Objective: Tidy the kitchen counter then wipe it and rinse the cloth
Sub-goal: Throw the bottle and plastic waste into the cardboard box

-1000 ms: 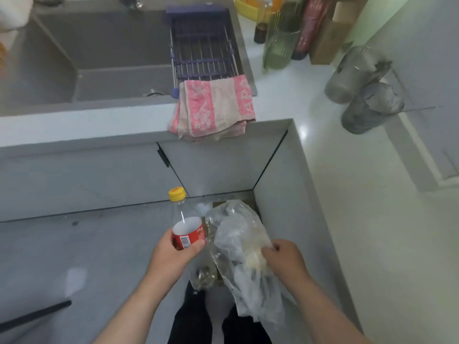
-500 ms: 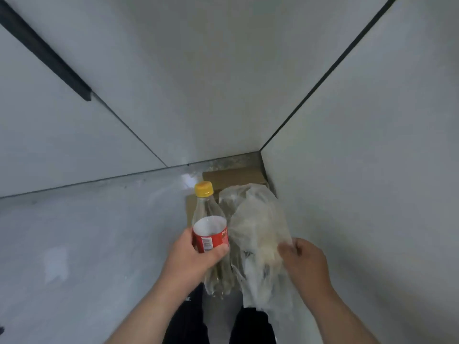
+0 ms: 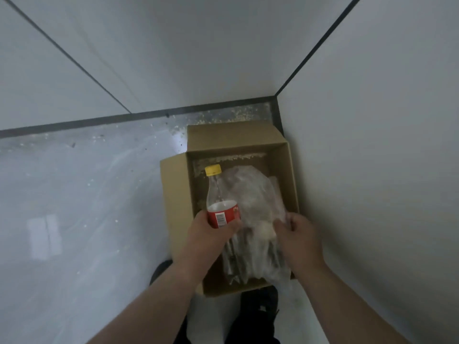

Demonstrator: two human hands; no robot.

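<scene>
My left hand [image 3: 211, 234] grips the bottle [image 3: 219, 197], cap toward frame top; my right hand [image 3: 299, 238] pinches the bag [image 3: 250, 202]. Both hang directly over the open box [image 3: 173, 194], lower center.

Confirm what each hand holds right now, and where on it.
Left hand grips the plastic bottle around its red label band. Right hand pinches the clear plastic bag at its side.

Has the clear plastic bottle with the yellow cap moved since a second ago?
Yes. The clear plastic bottle, held in the left hand, has come down from counter height to just over the open cardboard box on the floor.
</scene>
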